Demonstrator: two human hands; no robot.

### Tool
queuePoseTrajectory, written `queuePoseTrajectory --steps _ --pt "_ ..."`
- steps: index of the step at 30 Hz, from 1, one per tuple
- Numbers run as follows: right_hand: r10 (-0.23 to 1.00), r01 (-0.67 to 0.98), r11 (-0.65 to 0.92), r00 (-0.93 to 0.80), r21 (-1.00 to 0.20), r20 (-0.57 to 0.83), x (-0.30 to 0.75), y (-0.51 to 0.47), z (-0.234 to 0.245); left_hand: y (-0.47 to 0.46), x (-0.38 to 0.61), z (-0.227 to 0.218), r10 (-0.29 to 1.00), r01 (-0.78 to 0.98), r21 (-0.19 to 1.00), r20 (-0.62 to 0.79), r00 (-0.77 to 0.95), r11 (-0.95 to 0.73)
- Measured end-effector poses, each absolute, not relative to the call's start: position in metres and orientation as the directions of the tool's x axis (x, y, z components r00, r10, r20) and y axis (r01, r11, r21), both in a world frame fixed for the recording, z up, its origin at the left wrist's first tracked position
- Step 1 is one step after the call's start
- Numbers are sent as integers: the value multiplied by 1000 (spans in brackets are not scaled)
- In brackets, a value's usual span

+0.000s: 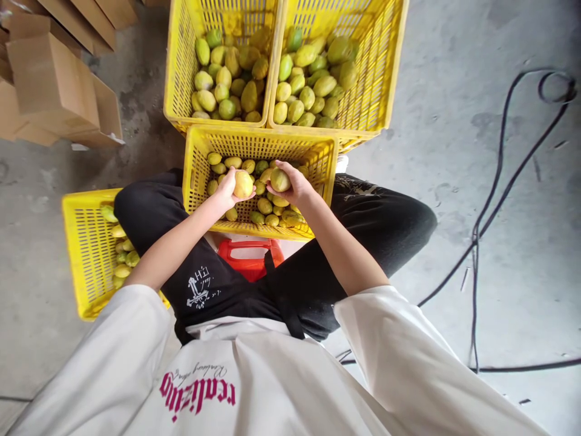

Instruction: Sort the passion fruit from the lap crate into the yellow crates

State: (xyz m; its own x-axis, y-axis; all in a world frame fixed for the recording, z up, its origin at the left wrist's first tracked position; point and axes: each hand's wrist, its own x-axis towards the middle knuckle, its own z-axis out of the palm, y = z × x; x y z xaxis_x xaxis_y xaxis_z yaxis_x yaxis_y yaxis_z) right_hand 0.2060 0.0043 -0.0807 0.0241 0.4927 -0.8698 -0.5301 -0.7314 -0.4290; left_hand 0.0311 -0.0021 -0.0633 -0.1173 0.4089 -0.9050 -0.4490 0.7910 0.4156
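Held in my left hand (228, 189) is a round yellow fruit (244, 184), its fingers curled around the side and underneath. My right hand (294, 183) grips a greener, yellowish fruit (280, 180). Both hands are over the near yellow crate (259, 134), which stands between my knees. Several oval yellow-green fruits (264, 206) lie at the bottom of this crate, partly hidden by my hands and forearms. The two held fruits are apart from each other. Their exact kind I cannot tell.
Two bigger-looking yellow crates, a left one (175, 72) and a right one (385, 66), hold green-yellow fruit ahead. Another crate (84, 254) sits beside my left leg. A red plastic object (247, 247) is below me. Cardboard boxes (54, 79) stand far left; black cable (502, 206) lies at right.
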Motion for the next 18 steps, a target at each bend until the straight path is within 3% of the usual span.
queuePoseTrajectory --steps 6,12,18 --pt "474 -484 -760 44 -433 -880 209 7 -102 -4 32 -65 496 -380 508 -857 -137 773" --pt "494 -464 -740 115 -487 -861 211 10 -123 -4 34 -61 453 -424 465 -881 -136 777" --pt "593 -488 -640 178 -594 -785 214 8 -123 -4 34 -62 440 -458 433 -893 -96 777"
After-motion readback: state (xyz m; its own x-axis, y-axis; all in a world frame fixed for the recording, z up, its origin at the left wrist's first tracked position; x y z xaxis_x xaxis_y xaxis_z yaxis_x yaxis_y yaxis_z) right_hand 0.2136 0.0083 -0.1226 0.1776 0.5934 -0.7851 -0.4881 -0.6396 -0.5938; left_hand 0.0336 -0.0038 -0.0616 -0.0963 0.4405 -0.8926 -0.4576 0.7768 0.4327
